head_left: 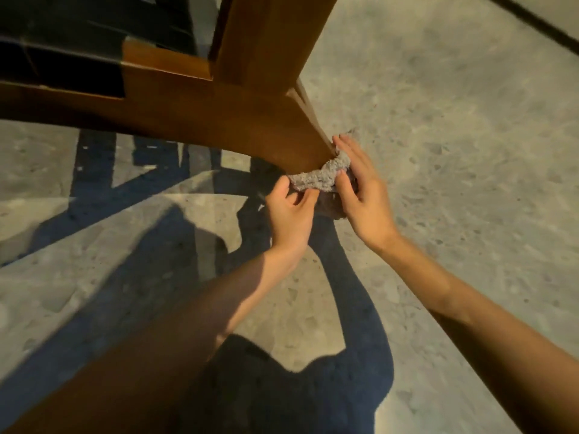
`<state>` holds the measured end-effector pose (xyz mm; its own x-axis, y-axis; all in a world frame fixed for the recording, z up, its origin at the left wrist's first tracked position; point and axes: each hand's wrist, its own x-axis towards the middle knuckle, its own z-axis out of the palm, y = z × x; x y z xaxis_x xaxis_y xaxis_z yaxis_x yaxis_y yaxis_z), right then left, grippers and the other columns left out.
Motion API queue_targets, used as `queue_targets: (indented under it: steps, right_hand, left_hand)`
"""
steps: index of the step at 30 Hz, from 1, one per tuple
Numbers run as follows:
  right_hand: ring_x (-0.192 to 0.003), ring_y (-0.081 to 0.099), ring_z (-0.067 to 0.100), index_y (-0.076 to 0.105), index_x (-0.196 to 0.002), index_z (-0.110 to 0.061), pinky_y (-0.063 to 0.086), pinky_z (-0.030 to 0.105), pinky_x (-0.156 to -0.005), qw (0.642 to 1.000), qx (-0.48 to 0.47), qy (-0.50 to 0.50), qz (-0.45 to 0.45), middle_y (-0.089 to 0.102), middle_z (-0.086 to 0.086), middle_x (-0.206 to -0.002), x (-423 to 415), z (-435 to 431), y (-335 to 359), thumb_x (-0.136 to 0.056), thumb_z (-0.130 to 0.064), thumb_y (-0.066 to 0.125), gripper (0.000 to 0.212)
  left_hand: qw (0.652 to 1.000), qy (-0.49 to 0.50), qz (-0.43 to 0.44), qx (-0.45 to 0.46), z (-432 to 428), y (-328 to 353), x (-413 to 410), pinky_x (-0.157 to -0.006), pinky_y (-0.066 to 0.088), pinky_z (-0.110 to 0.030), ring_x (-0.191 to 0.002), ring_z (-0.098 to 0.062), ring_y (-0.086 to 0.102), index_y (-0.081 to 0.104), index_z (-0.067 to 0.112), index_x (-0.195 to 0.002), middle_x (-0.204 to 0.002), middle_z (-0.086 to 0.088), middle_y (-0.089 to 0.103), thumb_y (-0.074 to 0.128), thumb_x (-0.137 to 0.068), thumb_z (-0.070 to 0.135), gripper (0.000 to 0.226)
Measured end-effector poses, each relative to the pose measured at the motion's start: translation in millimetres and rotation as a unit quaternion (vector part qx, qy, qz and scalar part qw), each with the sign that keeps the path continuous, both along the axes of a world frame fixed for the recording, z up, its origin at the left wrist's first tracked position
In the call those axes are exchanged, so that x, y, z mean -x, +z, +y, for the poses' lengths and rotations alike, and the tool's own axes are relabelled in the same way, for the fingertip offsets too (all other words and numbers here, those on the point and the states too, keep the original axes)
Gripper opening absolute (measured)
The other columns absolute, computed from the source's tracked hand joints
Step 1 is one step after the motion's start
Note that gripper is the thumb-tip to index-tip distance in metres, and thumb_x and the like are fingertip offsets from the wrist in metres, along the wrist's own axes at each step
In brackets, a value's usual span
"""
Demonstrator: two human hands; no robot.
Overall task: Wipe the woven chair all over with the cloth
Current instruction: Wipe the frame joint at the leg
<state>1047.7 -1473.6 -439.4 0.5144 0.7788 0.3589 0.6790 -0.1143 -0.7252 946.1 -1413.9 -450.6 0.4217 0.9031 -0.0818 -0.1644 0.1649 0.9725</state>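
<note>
The woven chair fills the upper left: a brown wooden frame with dark woven strips at the far left. A grey fluffy cloth is bunched against the lower corner of the frame where a thin leg runs down. My left hand pinches the cloth's left end from below. My right hand wraps the cloth's right side, thumb on top and fingers stretched up along the leg. Part of the cloth hangs in shadow beneath both hands.
Speckled pale stone floor lies all around, with long shadows of the chair and my arms on the left and centre. A dark line crosses the top right corner.
</note>
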Motion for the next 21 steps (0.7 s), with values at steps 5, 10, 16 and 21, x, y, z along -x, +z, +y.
queue_targets:
  steps: [5,10,16,21]
  right_hand:
    - [-0.14,0.018,0.005,0.037,-0.144,-0.018,0.009,0.002,-0.107,0.992,0.099,-0.022,0.08,0.028,0.001,-0.154,-38.7,-17.3,-45.0,-0.103,-0.015,0.036,0.041]
    - [-0.143,0.023,0.017,0.033,-0.146,-0.019,0.021,0.041,-0.118,0.966,0.132,-0.045,0.219,0.027,0.003,-0.155,-54.0,-27.5,-61.1,-0.103,-0.018,0.036,0.043]
    - [-0.135,0.036,0.005,0.043,-0.141,-0.018,0.027,0.024,-0.114,0.99,0.056,-0.012,0.126,0.042,-0.002,-0.146,-33.0,-32.9,-26.5,-0.098,-0.017,0.05,0.044]
    - [-0.119,0.05,-0.008,0.062,-0.124,-0.02,0.04,0.017,-0.104,0.993,-0.108,-0.016,0.051,0.057,-0.011,-0.126,15.7,-2.8,36.1,-0.081,-0.01,0.067,0.045]
  left_hand:
    - [0.993,-0.033,0.115,0.02,-16.9,-39.8,-41.1,-0.075,0.049,-0.019,-0.089,-0.014,0.061,0.06,0.005,-0.097,-0.101,-0.013,0.067,0.06,-0.083,-0.009,0.02]
    - [0.982,-0.055,0.174,0.045,-20.5,-53.8,-56.8,-0.077,0.049,-0.026,-0.091,-0.019,0.063,0.061,0.003,-0.096,-0.106,-0.018,0.068,0.063,-0.083,-0.005,0.016]
    - [0.99,0.027,0.134,0.033,-17.1,-20.5,-26.5,-0.076,0.055,-0.027,-0.084,-0.005,0.068,0.071,0.017,-0.092,-0.084,0.011,0.071,0.069,-0.08,0.0,0.021]
    - [0.981,0.134,0.07,0.119,6.8,32.4,15.8,-0.072,0.056,-0.02,-0.087,-0.004,0.067,0.068,0.015,-0.111,-0.096,0.01,0.069,0.071,-0.081,0.005,0.032]
